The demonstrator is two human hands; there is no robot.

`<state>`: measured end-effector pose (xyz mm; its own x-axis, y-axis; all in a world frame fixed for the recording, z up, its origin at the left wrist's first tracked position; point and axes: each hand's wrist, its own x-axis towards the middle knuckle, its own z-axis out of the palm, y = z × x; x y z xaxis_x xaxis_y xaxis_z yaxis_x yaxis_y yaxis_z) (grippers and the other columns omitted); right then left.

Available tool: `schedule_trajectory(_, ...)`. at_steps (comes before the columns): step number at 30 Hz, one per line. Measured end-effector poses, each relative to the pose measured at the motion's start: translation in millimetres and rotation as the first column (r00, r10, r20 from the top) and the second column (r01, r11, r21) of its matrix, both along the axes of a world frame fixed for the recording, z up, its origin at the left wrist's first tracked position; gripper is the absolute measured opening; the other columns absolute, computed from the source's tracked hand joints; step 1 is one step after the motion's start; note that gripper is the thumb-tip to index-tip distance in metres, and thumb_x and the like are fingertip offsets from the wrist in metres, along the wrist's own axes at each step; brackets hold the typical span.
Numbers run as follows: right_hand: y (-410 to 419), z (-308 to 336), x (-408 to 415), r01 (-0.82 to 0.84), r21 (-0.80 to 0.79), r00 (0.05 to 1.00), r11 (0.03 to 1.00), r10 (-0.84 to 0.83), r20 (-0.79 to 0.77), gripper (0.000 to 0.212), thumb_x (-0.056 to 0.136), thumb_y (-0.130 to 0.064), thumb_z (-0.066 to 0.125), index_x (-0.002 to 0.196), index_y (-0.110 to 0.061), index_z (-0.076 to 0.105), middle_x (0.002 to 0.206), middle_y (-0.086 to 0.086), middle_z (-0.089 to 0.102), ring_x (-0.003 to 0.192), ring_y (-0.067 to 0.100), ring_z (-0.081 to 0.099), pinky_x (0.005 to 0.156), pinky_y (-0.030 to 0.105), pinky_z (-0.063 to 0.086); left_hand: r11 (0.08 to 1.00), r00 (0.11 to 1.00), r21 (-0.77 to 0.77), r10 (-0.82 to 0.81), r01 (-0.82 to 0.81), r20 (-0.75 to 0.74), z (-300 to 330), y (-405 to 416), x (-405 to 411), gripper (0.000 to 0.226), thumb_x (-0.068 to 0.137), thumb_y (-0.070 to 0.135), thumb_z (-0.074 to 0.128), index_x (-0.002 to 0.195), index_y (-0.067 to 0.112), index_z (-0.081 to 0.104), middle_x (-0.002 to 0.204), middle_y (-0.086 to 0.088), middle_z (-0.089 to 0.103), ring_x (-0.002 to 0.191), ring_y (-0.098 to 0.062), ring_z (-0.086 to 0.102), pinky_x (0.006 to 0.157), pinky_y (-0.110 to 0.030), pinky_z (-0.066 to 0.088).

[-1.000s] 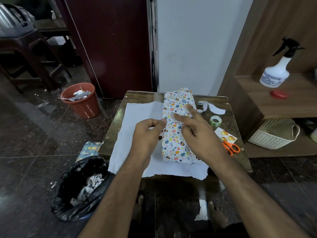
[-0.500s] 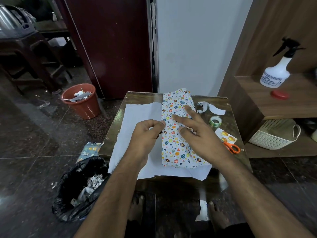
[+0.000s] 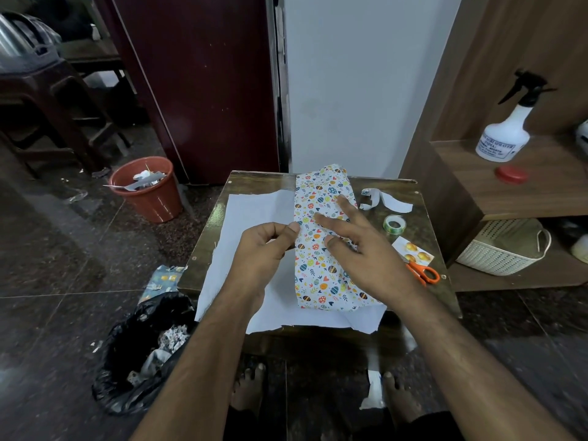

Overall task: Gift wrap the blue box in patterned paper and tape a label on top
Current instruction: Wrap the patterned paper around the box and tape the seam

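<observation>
Both hands barely moved: left hand pinches one patterned paper; right hand, grip wide, presses it.

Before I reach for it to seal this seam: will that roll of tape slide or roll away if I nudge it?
The roll of tape lies flat on its side on the table, so it probably slides rather than rolls. It looks small and hollow, likely light and easily knocked.

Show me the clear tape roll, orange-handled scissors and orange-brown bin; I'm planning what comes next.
Clear tape roll (image 3: 394, 224), head view: on its ring.
Orange-handled scissors (image 3: 424, 273), head view: on a handle loop.
Orange-brown plastic bin (image 3: 149, 198), head view: on its outer wall.
</observation>
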<state>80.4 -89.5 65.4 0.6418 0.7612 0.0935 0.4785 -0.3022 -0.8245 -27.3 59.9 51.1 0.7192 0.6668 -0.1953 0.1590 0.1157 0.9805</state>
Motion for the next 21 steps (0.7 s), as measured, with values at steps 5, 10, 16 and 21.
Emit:
schedule_trajectory(5, -4.2, 0.1, -0.1, 0.014, -0.002, 1.0, 1.0, -0.014, 0.003, 0.041, 0.103, -0.021, 0.057, 0.139, -0.042, 0.062, 0.17, -0.019, 0.016, 0.146, -0.01, 0.027, 0.086, -0.011, 0.022, 0.891, 0.956, 0.417, 0.259, -0.182, -0.136, -6.6, 10.9, -7.8, 0.028, 0.094, 0.043, 0.073, 0.101, 0.016, 0.072, 0.099, 0.002, 0.076, 0.096, -0.015, 0.07, 0.088, -0.036, 0.052)
schedule_trajectory(10, -1.9, -0.3, -4.9, -0.002, -0.005, 1.0, 1.0, 0.002, 0.003, 0.041, 0.104, -0.021, 0.056, 0.14, -0.039, 0.062, 0.169, -0.019, 0.015, 0.109, -0.042, 0.03, 0.093, -0.003, 0.031, 0.723, 0.643, 0.691, 0.529, 0.0, -0.553, -16.3, 29.7, -25.5, 0.086, 0.082, 0.048, 0.083, 0.144, 0.007, 0.04, 0.142, -0.027, 0.049, 0.132, -0.048, 0.048, 0.111, -0.058, 0.032)
schedule_trajectory(16, -1.9, -6.3, -2.3, 0.004, -0.008, 0.999, 1.0, -0.003, 0.036, 0.04, 0.104, -0.026, 0.055, 0.139, -0.044, 0.061, 0.169, -0.022, 0.015, 0.114, -0.043, 0.016, 0.097, 0.004, 0.028, 0.729, 0.564, 0.685, 0.555, 0.026, -0.612, -10.4, 35.6, -22.7, 0.099, 0.082, 0.052, 0.082, 0.151, 0.006, 0.028, 0.133, -0.024, 0.063, 0.128, -0.046, 0.055, 0.109, -0.055, 0.032)
schedule_trajectory(21, -0.6, -8.6, -4.7, 0.046, -0.044, 0.989, 0.998, -0.04, 0.139, 0.041, 0.104, -0.031, 0.05, 0.141, -0.046, 0.059, 0.17, -0.018, 0.016, 0.155, 0.007, 0.018, 0.119, 0.038, 0.033, 0.683, 0.601, 0.73, 0.579, 0.012, -0.551, 7.3, 31.3, -22.8, 0.046, 0.094, 0.036, 0.074, 0.124, 0.008, 0.055, 0.121, -0.023, 0.066, 0.111, -0.046, 0.063, 0.092, -0.05, 0.047)
